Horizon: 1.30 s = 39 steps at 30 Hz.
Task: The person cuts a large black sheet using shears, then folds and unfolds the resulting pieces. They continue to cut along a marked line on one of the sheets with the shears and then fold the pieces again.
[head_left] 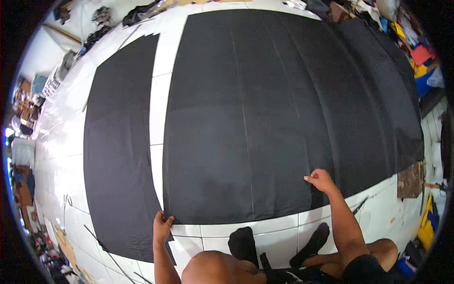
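A large sheet of black fabric (203, 132) lies spread on the floor, with faint pale lines running along it. My left hand (163, 227) pinches its near left corner between thumb and fingers. Over the near part of the same sheet, right of its middle, is my right hand (323, 181), its fingertips pressed together. Whatever they hold, if anything, is too small or hidden to tell. To the left, a narrower black fabric piece (118, 132) lies apart from the large sheet across a strip of floor, its near right edge passing under my left wrist.
White floor tiles (56, 151) surround the fabric. My feet in dark socks (243, 241) are at the near edge. Thin dark strips (111, 255) lie at lower left. Piles of coloured cloth (421, 61) line the right side; bundles and boxes (23, 151) stand at left.
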Motion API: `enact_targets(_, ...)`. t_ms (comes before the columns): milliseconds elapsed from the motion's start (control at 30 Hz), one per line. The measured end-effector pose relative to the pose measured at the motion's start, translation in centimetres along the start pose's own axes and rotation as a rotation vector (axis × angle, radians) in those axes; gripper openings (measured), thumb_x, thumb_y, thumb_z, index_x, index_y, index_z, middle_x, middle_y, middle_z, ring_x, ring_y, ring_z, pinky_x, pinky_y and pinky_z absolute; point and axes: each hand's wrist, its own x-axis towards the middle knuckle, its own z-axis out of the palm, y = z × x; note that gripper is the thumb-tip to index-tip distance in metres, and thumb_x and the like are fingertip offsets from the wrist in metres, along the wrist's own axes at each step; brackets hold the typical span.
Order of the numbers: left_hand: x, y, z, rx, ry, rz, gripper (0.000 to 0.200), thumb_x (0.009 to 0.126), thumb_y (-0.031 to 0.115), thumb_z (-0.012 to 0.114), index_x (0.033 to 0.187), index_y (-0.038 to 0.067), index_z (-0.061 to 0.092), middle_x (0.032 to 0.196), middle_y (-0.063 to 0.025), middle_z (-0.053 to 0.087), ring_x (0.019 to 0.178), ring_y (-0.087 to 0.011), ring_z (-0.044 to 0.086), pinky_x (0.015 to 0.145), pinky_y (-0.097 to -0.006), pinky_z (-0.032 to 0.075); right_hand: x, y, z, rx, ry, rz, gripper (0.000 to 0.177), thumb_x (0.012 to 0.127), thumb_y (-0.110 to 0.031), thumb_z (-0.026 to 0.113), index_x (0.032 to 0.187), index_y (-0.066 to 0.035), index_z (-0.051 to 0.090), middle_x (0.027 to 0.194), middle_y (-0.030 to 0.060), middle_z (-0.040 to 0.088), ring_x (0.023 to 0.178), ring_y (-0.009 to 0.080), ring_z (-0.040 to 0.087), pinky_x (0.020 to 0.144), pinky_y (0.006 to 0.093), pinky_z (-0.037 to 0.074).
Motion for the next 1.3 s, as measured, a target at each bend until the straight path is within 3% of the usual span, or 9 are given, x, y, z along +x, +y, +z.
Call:
enact_targets(100, -0.5, -1.9, 0.6, -0.143, 0.069, -0.026, 0.014, 0.087, 0.002, 0.068, 0.094, 0.003, 0.057, 0.069, -0.0001, 0.057, 0.055, -0.0080, 0.052, 0.050, -0.0242, 0.041, 0.5, -1.4, 0.5, -0.037, 0.113, 0.034, 0.036, 0.081, -0.034, 0.079, 0.075, -0.003, 0.061, 0.067, 0.0075, 0.060, 0.062, 0.0177, 0.056, 0.059, 0.0350, 0.045)
enact_targets(267, -1.5, -2.1, 1.5, -0.213, 0.143, -0.028, 0.015, 0.089, 0.004, 0.067, 0.100, 0.001, 0.058, 0.073, -0.0009, 0.058, 0.057, -0.0091, 0.055, 0.052, -0.0241, 0.044, 0.6, -2.8, 1.1, -0.011, 0.165, 0.015, 0.034, 0.084, -0.030, 0.076, 0.076, -0.002, 0.059, 0.066, 0.0062, 0.057, 0.062, 0.0171, 0.053, 0.059, 0.0350, 0.044)
enact_targets(500, -1.8, -2.0, 1.4, -0.242, 0.149, -0.067, 0.009, 0.091, 0.008, 0.066, 0.094, 0.001, 0.061, 0.074, -0.0007, 0.060, 0.058, -0.0088, 0.055, 0.053, -0.0239, 0.045, 1.5, -0.5, 1.5, 0.057, 0.109, 0.000, 0.029, 0.085, -0.025, 0.075, 0.075, -0.003, 0.057, 0.065, 0.0002, 0.054, 0.061, 0.0114, 0.048, 0.057, 0.0308, 0.040)
enact_targets(600, -1.9, -1.8, 1.4, -0.220, 0.167, -0.082, 0.010, 0.092, 0.009, 0.066, 0.093, 0.001, 0.060, 0.072, -0.0006, 0.059, 0.057, -0.0086, 0.054, 0.053, -0.0241, 0.044, 1.3, -0.6, 1.8, 0.011, 0.183, 0.001, 0.030, 0.084, -0.026, 0.076, 0.077, -0.002, 0.058, 0.069, 0.0068, 0.058, 0.064, 0.0181, 0.052, 0.062, 0.0358, 0.043)
enact_targets(700, -1.9, -1.7, 1.5, -0.204, 0.184, -0.113, 0.011, 0.093, 0.011, 0.065, 0.091, 0.001, 0.060, 0.069, -0.0006, 0.058, 0.056, -0.0083, 0.053, 0.051, -0.0244, 0.042, 1.2, -1.0, 2.2, 0.047, 0.213, 0.029, 0.031, 0.085, -0.027, 0.076, 0.078, -0.002, 0.059, 0.070, 0.0074, 0.059, 0.065, 0.0188, 0.053, 0.063, 0.0359, 0.044)
enact_targets(800, -2.1, -1.3, 1.6, -0.216, 0.185, -0.061, 0.012, 0.093, 0.011, 0.065, 0.088, 0.001, 0.059, 0.067, -0.0006, 0.057, 0.054, -0.0081, 0.052, 0.051, -0.0245, 0.041, 0.8, -1.4, 2.0, 0.024, 0.229, 0.017, 0.030, 0.085, -0.027, 0.076, 0.079, -0.002, 0.059, 0.071, 0.0078, 0.059, 0.066, 0.0190, 0.054, 0.063, 0.0359, 0.044)
enact_targets(900, -1.9, -2.1, 1.6, -0.230, 0.184, -0.078, 0.013, 0.094, 0.012, 0.064, 0.087, 0.002, 0.059, 0.066, -0.0004, 0.057, 0.054, -0.0082, 0.052, 0.051, -0.0247, 0.040, 0.8, -1.4, 2.4, 0.070, 0.263, -0.007, 0.030, 0.084, -0.027, 0.076, 0.078, -0.002, 0.061, 0.066, 0.0034, 0.057, 0.062, 0.0134, 0.050, 0.059, 0.0319, 0.042)
enact_targets(1200, -1.5, -3.6, 2.2, -0.223, 0.267, -0.023, 0.017, 0.095, 0.014, 0.065, 0.085, 0.003, 0.057, 0.066, 0.0002, 0.056, 0.051, -0.0074, 0.050, 0.046, -0.0223, 0.038, 0.8, -1.1, 3.4, 0.009, 0.357, -0.021, 0.034, 0.085, -0.032, 0.075, 0.078, -0.002, 0.061, 0.067, 0.0052, 0.058, 0.062, 0.0165, 0.052, 0.062, 0.0337, 0.044)
enact_targets(1300, -1.6, -3.4, 2.0, -0.267, 0.231, -0.092, 0.016, 0.095, 0.014, 0.065, 0.085, 0.004, 0.057, 0.066, 0.0010, 0.055, 0.051, -0.0072, 0.050, 0.046, -0.0228, 0.039, 0.8, -1.0, 3.6, -0.009, 0.368, 0.014, 0.034, 0.086, -0.032, 0.075, 0.078, -0.002, 0.061, 0.067, 0.0045, 0.058, 0.063, 0.0162, 0.052, 0.062, 0.0336, 0.044)
